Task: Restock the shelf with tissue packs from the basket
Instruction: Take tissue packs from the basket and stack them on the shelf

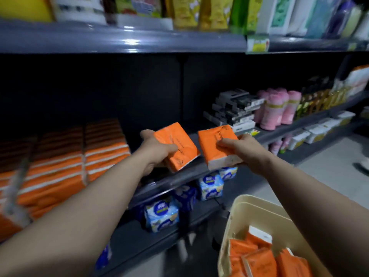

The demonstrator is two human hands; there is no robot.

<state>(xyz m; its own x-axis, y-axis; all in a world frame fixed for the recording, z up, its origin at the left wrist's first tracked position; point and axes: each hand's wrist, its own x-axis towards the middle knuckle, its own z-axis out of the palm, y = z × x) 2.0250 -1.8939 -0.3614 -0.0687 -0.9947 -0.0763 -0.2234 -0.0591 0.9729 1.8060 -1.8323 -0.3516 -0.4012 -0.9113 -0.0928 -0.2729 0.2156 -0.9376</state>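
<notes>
My left hand [157, 151] grips one orange tissue pack [177, 141], held tilted over the front edge of the dark middle shelf [191, 172]. My right hand [241, 149] grips a second orange tissue pack [216, 145] just to the right of the first, also above the shelf edge. Stacks of the same orange packs [65, 162] fill the shelf at the left. The cream basket [253, 210] sits at the lower right with several orange packs [259, 260] inside.
Black boxes [233, 108] and pink rolls [277, 108] stand further right on the same shelf. Blue-and-white packs [161, 214] lie on the shelf below. The upper shelf [123, 41] carries yellow and green goods. Grey floor lies to the right.
</notes>
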